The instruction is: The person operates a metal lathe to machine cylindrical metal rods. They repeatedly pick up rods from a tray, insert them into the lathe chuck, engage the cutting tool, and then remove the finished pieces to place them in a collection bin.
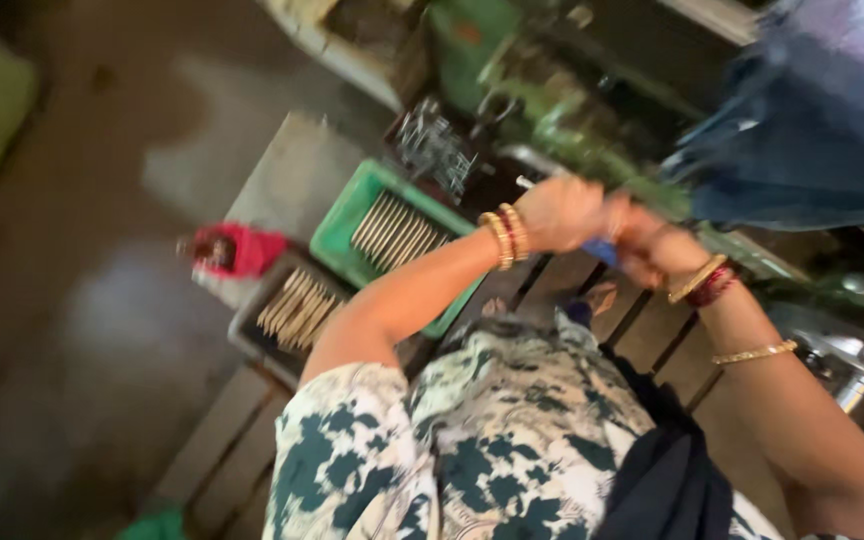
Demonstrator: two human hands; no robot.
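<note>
Her left hand and right hand meet, curled around something small and blue, above slatted wood, beside a green plastic crate of metal rods.

Surroundings: crates, machine, cloth
Green plastic crate and grey metal tray each hold rows of pale metal rods; red cloth beside them; green machine behind

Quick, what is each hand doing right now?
Left hand: curled shut; what it holds is too blurred to tell.
Right hand: curled against the left; its grip cannot be told.
</note>
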